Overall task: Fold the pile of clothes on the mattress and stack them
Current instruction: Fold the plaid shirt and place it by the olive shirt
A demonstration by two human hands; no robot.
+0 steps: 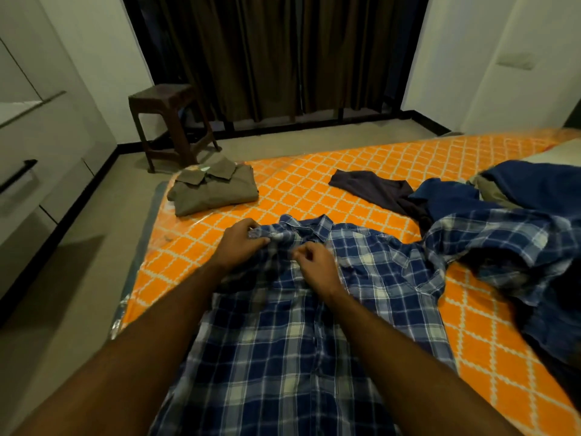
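Plaid shirt (314, 325) lies front-up across the orange mattress (330, 180), collar away from you, its body running back under both your forearms. Your left hand (242, 247) has its fingers curled round a bunch of cloth at the collar's left side, likely to hold the neckline steady. Your right hand (317, 265) sits just right of it on the button placket, fingertips drawn into a narrow pinch; whether it grips a button or only the fabric edge, you cannot tell through the blur. Judged from this, you are closing or straightening the front before any fold, so the panels will not slide apart.

Beyond your left hand, near the mattress corner, the folded olive shirt (213, 193) rests alone: the stack's base, presumably. Well to the right of your right hand, the unfolded pile (503, 221) of blue and dark garments waits, touching the plaid shirt's sleeve. A brown stool (169, 121) stands on the floor past the corner.
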